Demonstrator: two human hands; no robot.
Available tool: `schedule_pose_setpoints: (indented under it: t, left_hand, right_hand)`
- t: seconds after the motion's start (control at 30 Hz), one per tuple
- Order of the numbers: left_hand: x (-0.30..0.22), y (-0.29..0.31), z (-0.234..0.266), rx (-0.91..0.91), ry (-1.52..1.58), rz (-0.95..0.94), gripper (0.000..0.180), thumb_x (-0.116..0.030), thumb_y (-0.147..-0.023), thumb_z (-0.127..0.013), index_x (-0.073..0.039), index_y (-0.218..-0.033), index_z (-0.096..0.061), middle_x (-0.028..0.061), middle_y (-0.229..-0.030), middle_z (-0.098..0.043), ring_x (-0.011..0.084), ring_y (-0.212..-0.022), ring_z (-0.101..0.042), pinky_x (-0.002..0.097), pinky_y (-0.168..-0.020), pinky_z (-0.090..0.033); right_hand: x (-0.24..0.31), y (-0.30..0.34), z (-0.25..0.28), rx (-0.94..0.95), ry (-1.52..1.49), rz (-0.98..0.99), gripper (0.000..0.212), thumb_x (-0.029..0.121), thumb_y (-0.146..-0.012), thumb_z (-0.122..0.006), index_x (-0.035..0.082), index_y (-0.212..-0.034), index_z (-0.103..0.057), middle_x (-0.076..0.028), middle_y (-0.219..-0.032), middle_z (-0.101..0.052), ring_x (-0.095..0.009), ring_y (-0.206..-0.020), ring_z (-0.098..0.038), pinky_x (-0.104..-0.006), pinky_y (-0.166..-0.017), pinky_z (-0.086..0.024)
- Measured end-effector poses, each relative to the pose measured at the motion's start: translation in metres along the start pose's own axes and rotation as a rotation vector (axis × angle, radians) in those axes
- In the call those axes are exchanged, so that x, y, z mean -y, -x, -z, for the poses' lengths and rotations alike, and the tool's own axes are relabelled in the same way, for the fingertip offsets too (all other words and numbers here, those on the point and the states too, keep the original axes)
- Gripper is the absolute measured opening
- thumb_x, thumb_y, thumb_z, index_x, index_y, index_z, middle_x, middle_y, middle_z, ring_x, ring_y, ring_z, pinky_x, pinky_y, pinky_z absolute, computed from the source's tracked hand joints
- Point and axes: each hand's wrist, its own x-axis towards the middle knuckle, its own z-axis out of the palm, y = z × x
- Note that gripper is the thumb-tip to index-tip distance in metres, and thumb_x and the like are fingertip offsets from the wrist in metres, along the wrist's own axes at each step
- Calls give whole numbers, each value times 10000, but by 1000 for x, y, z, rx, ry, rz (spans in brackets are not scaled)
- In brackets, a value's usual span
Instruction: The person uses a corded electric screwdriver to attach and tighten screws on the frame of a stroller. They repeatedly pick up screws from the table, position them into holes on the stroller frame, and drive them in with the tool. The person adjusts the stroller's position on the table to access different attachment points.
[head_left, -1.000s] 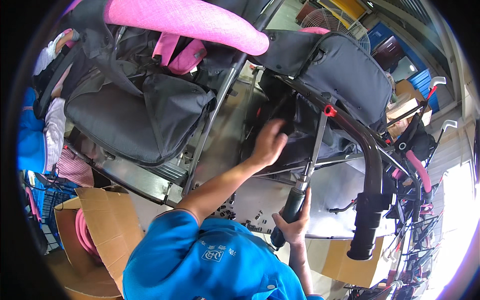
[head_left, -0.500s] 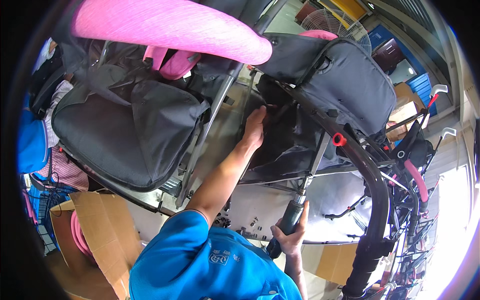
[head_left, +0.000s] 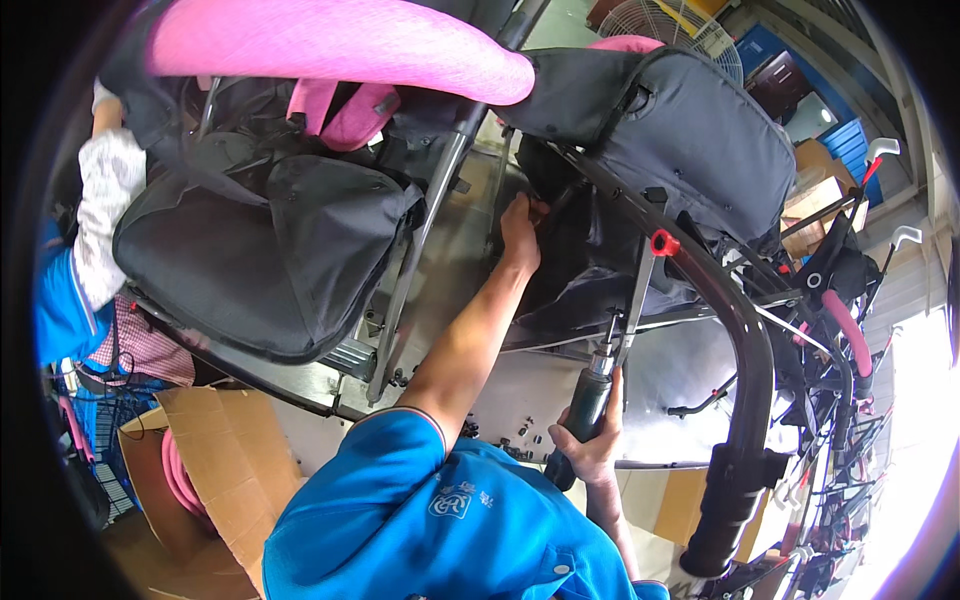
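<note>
My right hand [head_left: 597, 448] is wrapped round a dark green power screwdriver [head_left: 590, 398]. Its thin bit points up, away from me, beside a metal tube [head_left: 640, 285] of a stroller frame; whether they touch I cannot tell. Farther up, my left hand [head_left: 520, 238] is closed at the edge of the stroller's black fabric [head_left: 572, 262], and what the fingers grip is hidden. The stroller has a black padded seat [head_left: 695, 150] and a thick curved dark tube [head_left: 745, 385] with a red round part [head_left: 664, 242] on it.
To the left sits another black stroller seat [head_left: 250, 260] under a pink padded bar [head_left: 330, 45]. Small dark parts [head_left: 527, 428] lie on the metal tabletop [head_left: 480, 400]. A cardboard box [head_left: 225, 450] holds pink tubing. At far left, a co-worker's sleeve [head_left: 108, 215] shows. More frames [head_left: 850, 330] stand right.
The screwdriver's thin bit now shows clearly; before, the tool's tip was against the frame. My left hand stays by the fabric. The co-worker's sleeve has risen, and the whole view has shifted slightly.
</note>
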Motion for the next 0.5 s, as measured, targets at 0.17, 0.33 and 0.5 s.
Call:
schedule_pose_setpoints:
  t: [0.17, 0.33, 0.5]
  left_hand:
    - [13, 34, 13, 92, -174, -303, 334, -254, -1028, -483, 11, -1008, -684, 84, -1060, -682, 174, -923, -632, 298, -909, -457]
    - [4, 60, 18, 261, -781, -810, 266, -27, -870, -664, -8, -1135, -656, 183, -1347, -563, 285, -1226, -574, 334, -1013, -453]
    - [-7, 44, 7, 228, -990, -991, 285, -50, -749, -761, -51, -1008, -641, 161, -1094, -639, 347, -988, -626, 389, -875, -496]
  right_hand:
    - [-5, 7, -4, 32, -48, 26, 1098, -8, -730, -757, 77, -1553, -36, -60, -851, -594, -133, -719, -606, -293, -674, -541]
    - [-13, 15, 2, -4, 46, -9, 1138, 77, -708, -775, 112, -1557, -19, -67, -825, -585, -146, -714, -613, -297, -673, -542]
    - [-7, 14, 8, 25, 77, 0, 1091, 54, -724, -733, 62, -1550, -20, -78, -801, -594, -149, -692, -616, -297, -671, -541]
